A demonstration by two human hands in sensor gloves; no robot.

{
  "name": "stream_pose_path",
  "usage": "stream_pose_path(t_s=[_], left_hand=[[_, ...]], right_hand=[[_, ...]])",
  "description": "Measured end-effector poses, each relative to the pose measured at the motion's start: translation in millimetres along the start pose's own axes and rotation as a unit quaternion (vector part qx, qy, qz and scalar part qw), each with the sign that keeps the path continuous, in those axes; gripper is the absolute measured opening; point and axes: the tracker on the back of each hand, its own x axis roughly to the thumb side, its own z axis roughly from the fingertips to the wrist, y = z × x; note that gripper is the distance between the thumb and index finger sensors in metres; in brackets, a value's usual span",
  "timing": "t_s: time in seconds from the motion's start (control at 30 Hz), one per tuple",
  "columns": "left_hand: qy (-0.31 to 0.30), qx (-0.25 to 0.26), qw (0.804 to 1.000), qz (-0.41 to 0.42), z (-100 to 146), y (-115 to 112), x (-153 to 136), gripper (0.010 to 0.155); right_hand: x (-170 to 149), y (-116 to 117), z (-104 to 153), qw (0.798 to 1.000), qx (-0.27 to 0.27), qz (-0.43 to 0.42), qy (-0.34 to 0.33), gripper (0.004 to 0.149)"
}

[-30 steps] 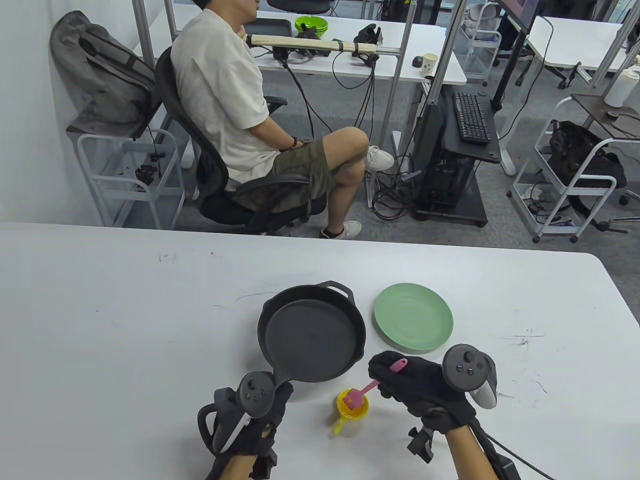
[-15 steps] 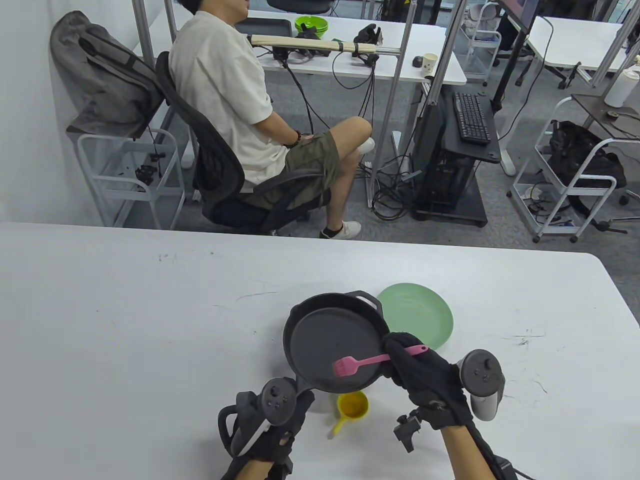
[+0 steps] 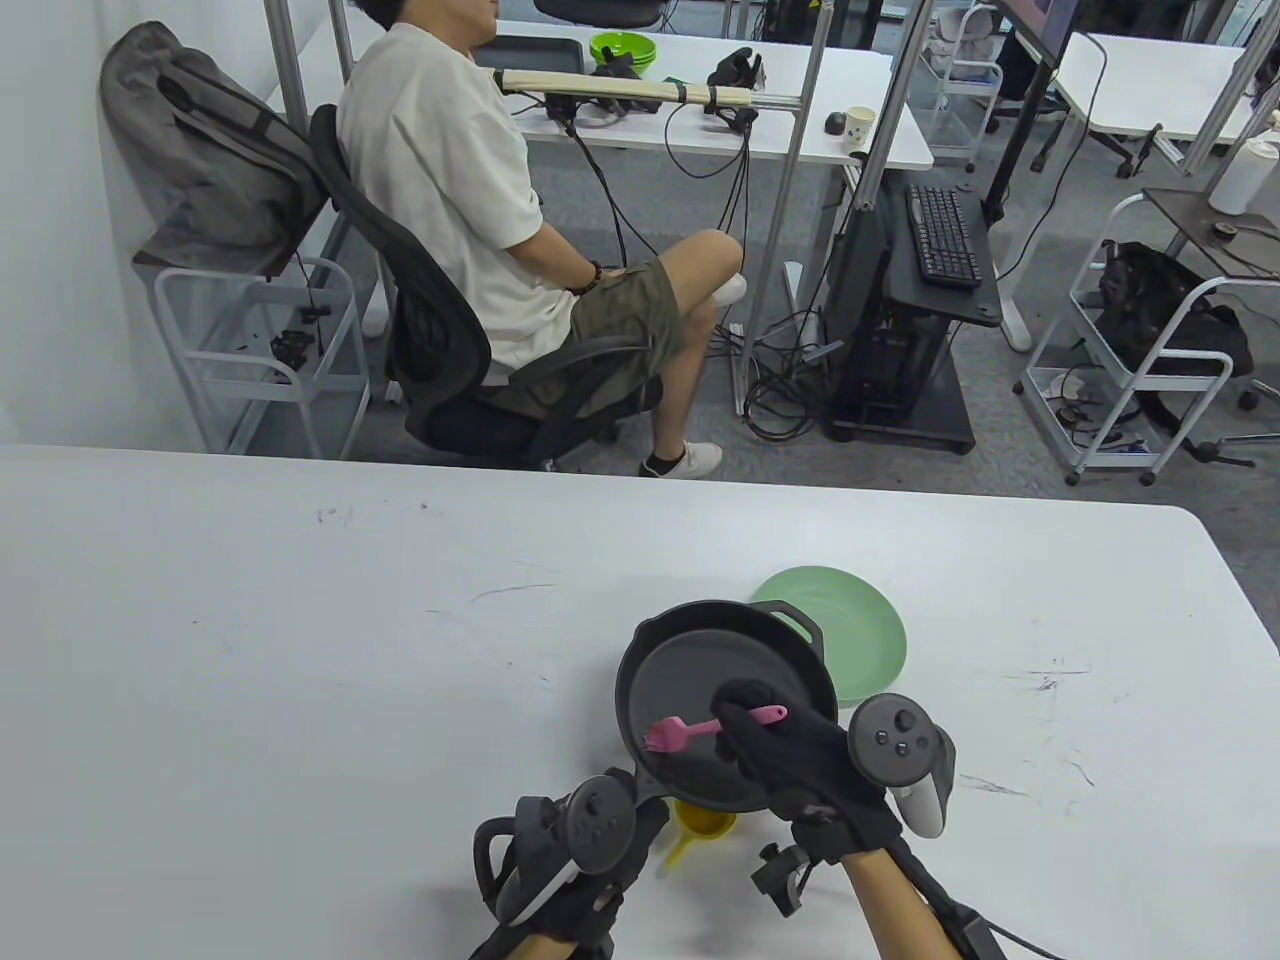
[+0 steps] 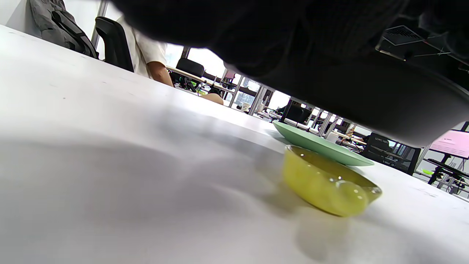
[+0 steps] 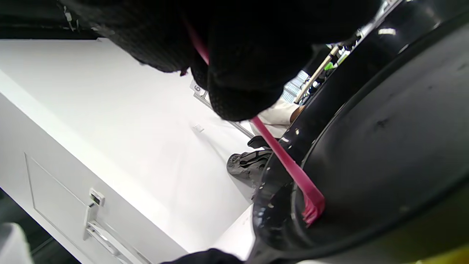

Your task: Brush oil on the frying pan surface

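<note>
The black cast-iron frying pan [image 3: 700, 680] is lifted off the table, over the yellow oil cup [image 3: 700, 825]. My left hand [image 3: 590, 850] grips the pan's handle at its near end. My right hand [image 3: 790, 760] holds a pink silicone brush [image 3: 680, 735] by its handle, bristles touching the pan's inner surface at the near left. In the right wrist view the brush [image 5: 293, 176] lies against the pan's floor [image 5: 384, 154]. The left wrist view shows the pan's underside [image 4: 366, 99] above the oil cup [image 4: 326, 183].
A green plate [image 3: 860, 630] lies on the white table [image 3: 300, 650] just right of and behind the pan, partly hidden by it. A seated person on an office chair [image 3: 450, 350] is beyond the table's far edge.
The left hand has carried the pan rightward and toward me, lifting it over the oil cup. The right hand took the brush out of the cup and laid it onto the pan's surface.
</note>
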Motion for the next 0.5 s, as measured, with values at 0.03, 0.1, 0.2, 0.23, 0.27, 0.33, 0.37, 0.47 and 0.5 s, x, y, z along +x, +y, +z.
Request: stream_pose_path(t_s=[0.03,0.1,0.2,0.23,0.27,0.33,0.37,0.47,0.5], left_hand=[[0.000,0.001,1.000,-0.001,0.1,0.3,-0.4,0.060],[0.001,0.000,1.000,0.001,-0.2,0.7,-1.5,0.060],[0.003,0.001,1.000,-0.001,0.0,1.5,-2.5,0.060],[0.003,0.001,1.000,-0.002,0.0,1.7,-2.8,0.060],[0.004,0.002,1.000,-0.003,0.1,1.9,-3.0,0.060],[0.004,0.002,1.000,-0.004,0.0,2.2,-3.4,0.060],[0.005,0.001,1.000,-0.003,-0.1,2.3,-3.7,0.060],[0.006,-0.001,1.000,-0.003,-0.1,2.8,-4.7,0.060],[0.006,-0.001,1.000,-0.003,-0.2,2.8,-5.0,0.059]], right_hand=[[-0.6,-2.0,0.1,1.000,-0.003,0.017,0.007,0.043],[-2.3,-6.7,0.6,0.999,-0.011,0.028,0.009,0.043],[-5.4,-15.9,0.9,0.999,-0.017,0.035,0.026,0.043],[-6.6,-18.9,1.2,0.999,-0.020,0.040,0.029,0.043],[-7.8,-22.2,1.5,0.998,-0.025,0.046,0.034,0.043],[-10.1,-27.9,2.0,0.997,-0.031,0.056,0.041,0.043],[-11.6,-31.8,2.5,0.996,-0.034,0.060,0.047,0.043],[-14.4,-39.4,3.4,0.995,-0.041,0.071,0.061,0.043],[-14.7,-40.6,3.5,0.994,-0.042,0.076,0.063,0.043]])
